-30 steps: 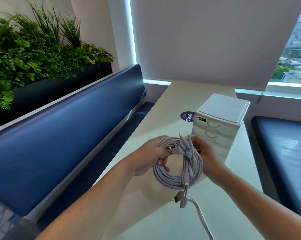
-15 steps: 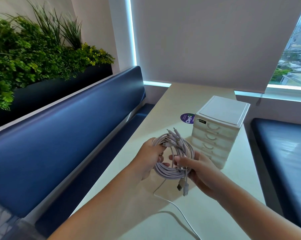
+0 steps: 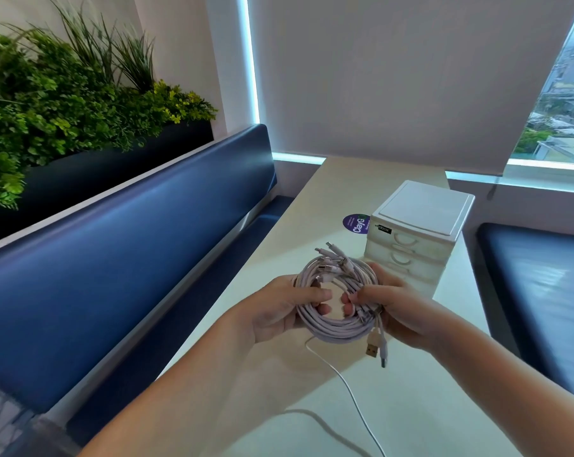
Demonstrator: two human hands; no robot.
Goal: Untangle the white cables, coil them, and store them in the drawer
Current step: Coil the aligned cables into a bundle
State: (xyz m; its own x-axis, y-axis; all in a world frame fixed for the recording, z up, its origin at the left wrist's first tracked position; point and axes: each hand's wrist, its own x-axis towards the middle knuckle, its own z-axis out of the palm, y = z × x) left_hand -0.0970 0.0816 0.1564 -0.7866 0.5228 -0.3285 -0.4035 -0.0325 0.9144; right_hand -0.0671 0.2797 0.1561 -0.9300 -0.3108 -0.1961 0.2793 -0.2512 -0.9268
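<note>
The cable coil [image 3: 332,328] is clasped by the left hand [image 3: 279,311] and right hand [image 3: 404,311] above the tabletop [image 3: 411,407], near the closed drawer box [image 3: 417,232] at its right edge.

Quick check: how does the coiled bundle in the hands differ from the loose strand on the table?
The coiled bundle is a ring of many loops; the loose strand is a single uncoiled line. The bundle is held above the table by the left hand and right hand; the strand lies on the table, running out of view. Both are white cable, and the strand appears to rise into the bundle.
</note>
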